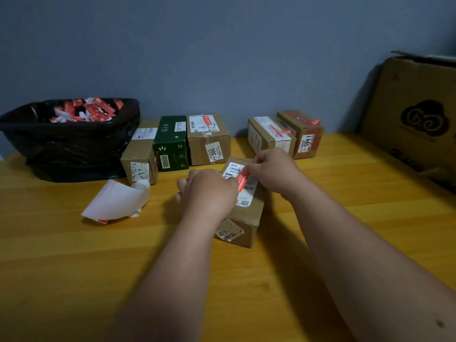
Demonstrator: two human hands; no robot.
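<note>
Right grip (271,171) pinches the red sticker (243,181); left grip (209,191) holds the centre box (249,213). A row of boxes (208,144) stands close behind, with white paper (116,201) at the left. Wide bench (74,255) surface lies at the lower left.

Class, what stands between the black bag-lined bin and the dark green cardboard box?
A brown cardboard parcel with white labels stands between the black bag-lined bin and the dark green cardboard box, in the head view.

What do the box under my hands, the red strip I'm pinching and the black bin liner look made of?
Box: brown cardboard, matte, with creased corners. Red strip: probably a printed paper or film sticker, slightly glossy, on the white label. Bin liner: thin black plastic film, shiny and wrinkled.
</note>
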